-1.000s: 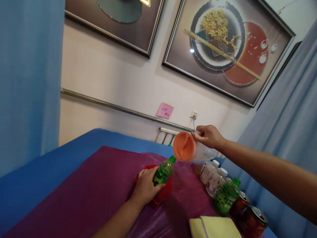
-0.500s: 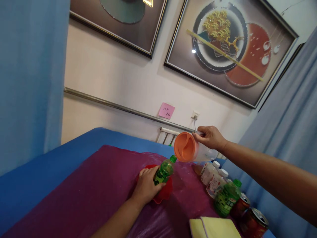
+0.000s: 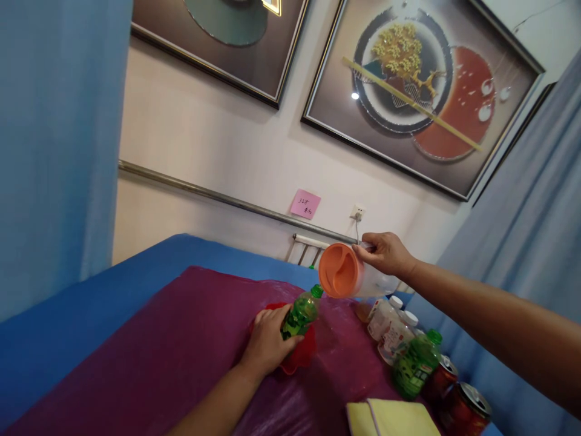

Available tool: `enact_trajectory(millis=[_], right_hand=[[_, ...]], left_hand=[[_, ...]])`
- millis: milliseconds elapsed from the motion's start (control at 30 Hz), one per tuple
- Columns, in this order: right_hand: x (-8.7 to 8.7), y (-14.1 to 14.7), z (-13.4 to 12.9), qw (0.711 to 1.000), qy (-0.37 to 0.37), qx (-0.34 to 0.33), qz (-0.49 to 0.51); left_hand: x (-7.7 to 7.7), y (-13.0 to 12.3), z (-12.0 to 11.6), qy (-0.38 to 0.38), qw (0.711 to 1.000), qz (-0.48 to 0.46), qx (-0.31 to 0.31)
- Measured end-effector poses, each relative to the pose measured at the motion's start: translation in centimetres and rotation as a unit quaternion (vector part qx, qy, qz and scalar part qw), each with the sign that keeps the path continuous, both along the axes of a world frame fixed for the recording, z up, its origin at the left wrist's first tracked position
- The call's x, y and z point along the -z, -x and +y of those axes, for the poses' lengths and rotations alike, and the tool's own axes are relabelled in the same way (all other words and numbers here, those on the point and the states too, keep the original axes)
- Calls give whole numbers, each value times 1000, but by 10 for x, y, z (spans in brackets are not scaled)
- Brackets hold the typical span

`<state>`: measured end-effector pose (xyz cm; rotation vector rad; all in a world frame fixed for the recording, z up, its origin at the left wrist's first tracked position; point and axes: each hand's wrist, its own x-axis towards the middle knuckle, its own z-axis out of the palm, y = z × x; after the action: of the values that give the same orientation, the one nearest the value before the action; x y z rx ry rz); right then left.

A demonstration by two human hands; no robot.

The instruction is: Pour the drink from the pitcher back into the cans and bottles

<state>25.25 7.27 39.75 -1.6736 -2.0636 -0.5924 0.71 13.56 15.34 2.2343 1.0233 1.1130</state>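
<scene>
My left hand point(image 3: 269, 340) is wrapped round a green plastic bottle point(image 3: 301, 313), which stands tilted over a red scalloped dish point(image 3: 303, 356). In my right hand point(image 3: 387, 251) is the handle of a clear pitcher with an orange lid point(image 3: 339, 270). The pitcher lies tipped on its side in the air, its lid facing left, just right of and above the bottle's mouth. Whether liquid runs between pitcher and bottle cannot be made out.
Along the right edge of the purple sheet point(image 3: 218, 327) stand two white-capped bottles point(image 3: 394, 336), another green bottle point(image 3: 415, 366) and two red cans point(image 3: 466, 409). A folded yellow cloth point(image 3: 393, 418) lies at the front. Blue curtains point(image 3: 59, 139) hang on both sides.
Almost nothing differs. Both hands keep their grips, with the bottle and pitcher in nearly the same places; the view has shifted very slightly.
</scene>
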Motion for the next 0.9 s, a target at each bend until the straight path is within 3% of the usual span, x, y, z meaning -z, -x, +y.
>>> enact_trajectory(millis=[900], right_hand=[[0, 2, -1, 1000, -6, -8, -10]], left_hand=[[0, 0, -1, 8, 1000, 4, 0]])
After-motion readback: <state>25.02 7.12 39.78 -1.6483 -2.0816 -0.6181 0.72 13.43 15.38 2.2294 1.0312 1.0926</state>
